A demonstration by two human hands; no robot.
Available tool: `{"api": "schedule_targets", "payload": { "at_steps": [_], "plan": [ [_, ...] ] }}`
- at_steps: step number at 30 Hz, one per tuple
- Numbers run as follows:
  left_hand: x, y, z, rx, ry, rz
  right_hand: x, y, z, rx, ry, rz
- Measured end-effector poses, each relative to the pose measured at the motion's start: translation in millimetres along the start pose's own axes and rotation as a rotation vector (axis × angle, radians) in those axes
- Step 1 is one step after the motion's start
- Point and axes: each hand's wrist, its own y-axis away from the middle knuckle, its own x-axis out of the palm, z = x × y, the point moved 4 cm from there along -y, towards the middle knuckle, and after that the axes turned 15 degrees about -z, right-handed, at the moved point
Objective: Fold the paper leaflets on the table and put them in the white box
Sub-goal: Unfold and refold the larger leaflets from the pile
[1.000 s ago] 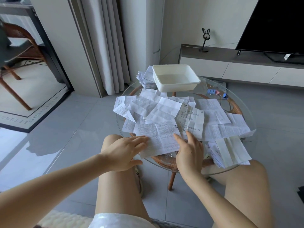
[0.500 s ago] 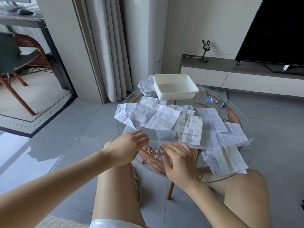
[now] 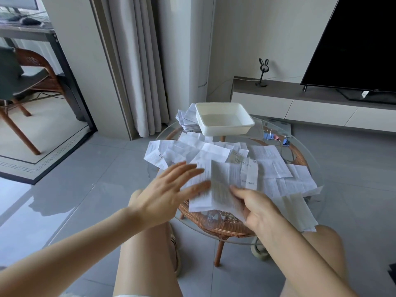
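Leaflet (image 3: 225, 179) — right hand (image 3: 257, 207) grips edge, left hand (image 3: 167, 189) flat

Both bare forearms reach forward and inward from the lower corners of the view. The left hand (image 3: 169, 189) is spread flat, palm down, its fingers straight, fanned and blurred, with the tips at the left edge of a paper leaflet (image 3: 222, 181). The right hand (image 3: 256, 207) pinches that leaflet's near side, thumb on top and fingers curled underneath.

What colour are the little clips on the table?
Blue, with one pink; the clips show best in the head view.
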Motion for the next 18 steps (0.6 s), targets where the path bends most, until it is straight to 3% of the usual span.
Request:
{"api": "schedule_targets", "payload": {
  "at_steps": [4,7,9,14,16,18],
  "plan": [
    [17,24,-13,-0.090,0.179,-0.032,-2,-11,-29,0.048,0.082,-0.044],
    [29,35,-20,-0.114,0.311,0.018,-4,-22,-47,-0.019,0.246,-0.078],
    [35,43,-20,-0.136,0.384,0.067,-6,-27,-49,-0.178,0.412,-0.101],
    [42,47,-17,-0.361,0.510,0.108,-12,1,-23,-0.834,0.994,-0.094],
    [43,44,-14,-0.457,0.531,0.063,-12,12,-12,-0.912,1.015,0.068],
    [45,44,-11,-0.551,0.519,0.047,-13,19,-11,-0.811,1.069,0.348]
  ]
}}
